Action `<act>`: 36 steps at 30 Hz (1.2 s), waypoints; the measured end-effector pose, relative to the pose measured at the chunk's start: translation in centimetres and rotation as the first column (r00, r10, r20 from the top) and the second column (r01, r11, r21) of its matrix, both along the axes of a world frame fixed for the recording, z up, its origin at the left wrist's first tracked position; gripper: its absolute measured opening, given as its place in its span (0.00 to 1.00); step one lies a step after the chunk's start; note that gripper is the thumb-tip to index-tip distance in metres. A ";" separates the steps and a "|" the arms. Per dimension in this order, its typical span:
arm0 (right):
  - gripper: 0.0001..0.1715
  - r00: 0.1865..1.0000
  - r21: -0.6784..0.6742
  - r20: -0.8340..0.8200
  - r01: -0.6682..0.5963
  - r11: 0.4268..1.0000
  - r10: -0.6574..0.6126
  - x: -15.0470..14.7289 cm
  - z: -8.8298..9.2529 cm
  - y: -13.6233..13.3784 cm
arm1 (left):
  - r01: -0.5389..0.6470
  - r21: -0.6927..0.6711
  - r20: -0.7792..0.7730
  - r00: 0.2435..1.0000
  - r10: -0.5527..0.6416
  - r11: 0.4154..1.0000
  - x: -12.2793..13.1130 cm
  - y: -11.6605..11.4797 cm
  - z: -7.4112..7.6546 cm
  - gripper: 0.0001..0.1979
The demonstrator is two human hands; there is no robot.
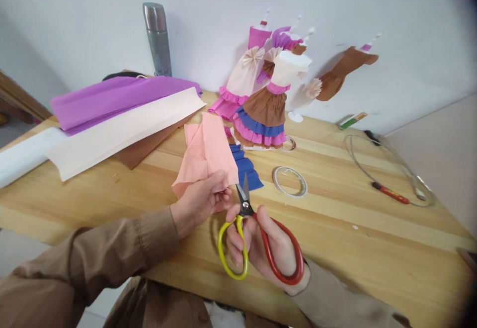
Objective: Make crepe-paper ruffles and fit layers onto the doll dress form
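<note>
My left hand (pixel 203 196) pinches the lower edge of a piece of peach crepe paper (pixel 214 144), which rises from my fingers in folded layers. In my right hand (pixel 274 248) is a pair of scissors (pixel 245 206) with one yellow and one red handle loop. Their blades stand apart and point away from me, the left blade right at the paper's lower right corner. Whether that blade touches the paper I cannot tell. Just behind the blades lies a pleated blue piece (pixel 248 169), partly covered by the peach paper.
Small dress forms in paper dresses (pixel 266 104) stand by the wall, with a brown one (pixel 339 72) farther right. Purple (pixel 122 97) and cream sheets (pixel 130 131) lie at left near a flask (pixel 158 40). A tape roll (pixel 289 181) and a cabled red tool (pixel 390 192) lie at right.
</note>
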State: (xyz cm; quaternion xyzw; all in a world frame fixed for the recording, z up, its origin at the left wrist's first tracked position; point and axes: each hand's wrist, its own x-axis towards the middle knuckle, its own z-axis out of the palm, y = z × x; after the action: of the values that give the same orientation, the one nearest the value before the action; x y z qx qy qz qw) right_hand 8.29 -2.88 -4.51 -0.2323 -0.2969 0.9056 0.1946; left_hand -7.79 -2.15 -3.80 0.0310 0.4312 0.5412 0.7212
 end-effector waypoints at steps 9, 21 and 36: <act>0.27 0.999 -0.006 -0.011 0.035 0.999 -0.035 0.1 -0.3 -0.1 | 0.010 0.003 0.012 1.000 -0.010 1.000 -0.1 -0.1 0.1 0.15; 0.27 1.000 0.003 0.018 0.001 1.000 -0.001 0.4 -0.1 -0.1 | -0.041 0.016 0.013 0.999 0.041 0.999 -0.2 0.1 0.1 0.11; 0.26 0.999 -0.001 -0.016 0.040 0.999 -0.040 -0.1 0.0 0.2 | 0.031 -0.003 -0.053 0.998 -0.031 1.000 0.2 -0.2 0.3 0.15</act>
State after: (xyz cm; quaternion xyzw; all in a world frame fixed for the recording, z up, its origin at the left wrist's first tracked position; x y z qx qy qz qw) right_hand 8.16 -2.67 -4.55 -0.2312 -0.2903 0.9034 0.2148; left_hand -7.57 -2.39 -3.50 0.0513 0.4501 0.5286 0.7179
